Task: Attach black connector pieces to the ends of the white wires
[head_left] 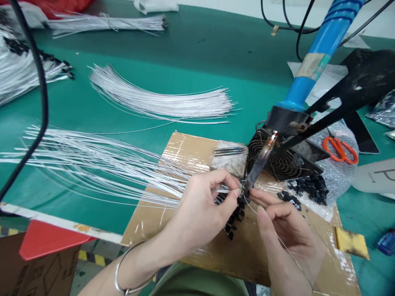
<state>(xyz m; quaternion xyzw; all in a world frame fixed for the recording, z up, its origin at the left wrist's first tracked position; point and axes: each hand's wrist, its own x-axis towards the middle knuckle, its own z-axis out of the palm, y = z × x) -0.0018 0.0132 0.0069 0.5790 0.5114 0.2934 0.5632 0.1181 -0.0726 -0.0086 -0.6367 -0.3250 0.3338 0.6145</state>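
Observation:
My left hand (202, 207) is closed in a pinch on a white wire, its fingertips close to the hot end of a blue-handled soldering iron (261, 162). The iron hangs tip down in a black stand (348, 102). A thin strand of solder wire (288, 248) runs from beside the tip down across my right hand (290, 236), whose fingers are curled around it. My right fingertips reach to a small black part at the tip, mostly hidden by the fingers. Under my left hand lie many white wires (132, 168), and black connectors (232, 224) sit below the fingers.
A cardboard sheet (191, 150) covers the green table (197, 49). Near the iron are a round fan grille (277, 158), a block with metallic strips (230, 158), loose black housings (311, 187), orange scissors (339, 150) and a yellow sponge (352, 242). Another wire bundle (163, 96) lies behind.

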